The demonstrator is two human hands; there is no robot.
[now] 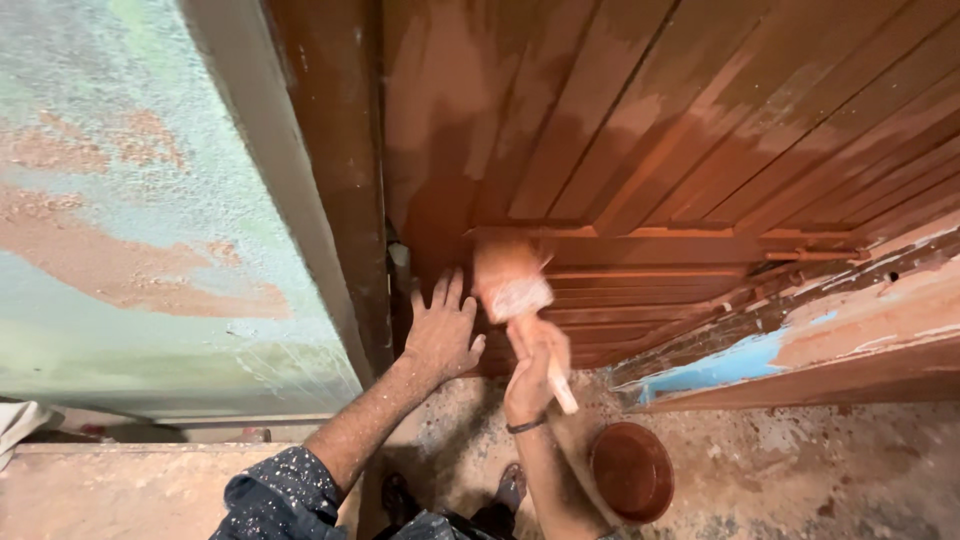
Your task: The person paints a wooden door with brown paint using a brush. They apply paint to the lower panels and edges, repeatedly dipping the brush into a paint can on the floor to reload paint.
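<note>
My right hand [532,368] grips the pale handle of a wide paintbrush [512,282], whose bristles are loaded with red-brown paint and pressed on the lower part of a wooden door [640,130]. The brush is slightly blurred. My left hand [441,330] lies flat with fingers spread against the bottom of the door, just left of the brush and beside the door frame [335,170]. The door's slats are part wet, dark brown and part lighter. A dark band sits on my right wrist.
A round bowl of brown paint [631,470] stands on the stained concrete floor [800,460] by my right forearm. A rough green and orange plastered wall [130,200] fills the left. A painted board with a blue patch [740,362] leans at the right. My feet [400,495] are below.
</note>
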